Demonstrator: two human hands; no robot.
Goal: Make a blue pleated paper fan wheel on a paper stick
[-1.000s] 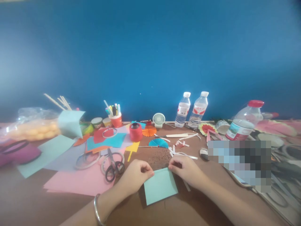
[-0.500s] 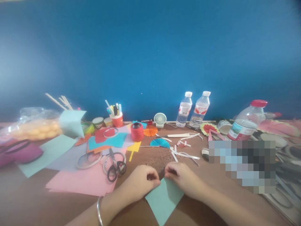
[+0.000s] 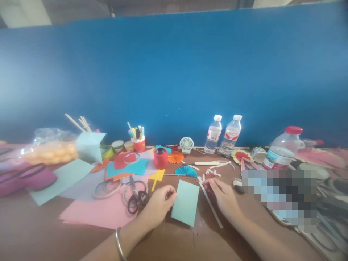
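A light green paper rectangle (image 3: pixel 185 203) stands tilted over the brown table in front of me. My left hand (image 3: pixel 161 201) is closed in a pinch at its left edge. To the paper's right, my right hand (image 3: pixel 223 198) is closed, its thumb and finger together at the upper end of a narrow white strip (image 3: pixel 211 206). That strip slants down toward me, apart from the paper. Just beyond the hands lie a blue folded paper fan (image 3: pixel 186 171) and several short white strips (image 3: pixel 213 172).
Black-handled scissors (image 3: pixel 136 197) rest on pink paper (image 3: pixel 95 214) at left. Behind are a red spool (image 3: pixel 161 158), a cup of pens (image 3: pixel 139 145), a small white fan (image 3: pixel 186 144) and water bottles (image 3: pixel 213 135). A larger red-capped bottle (image 3: pixel 282 150) stands at right.
The green paper has gone from lying pointed toward me to a raised upright rectangle. My right hand has left the paper, moving right to the white strip. The camera view has tilted upward.
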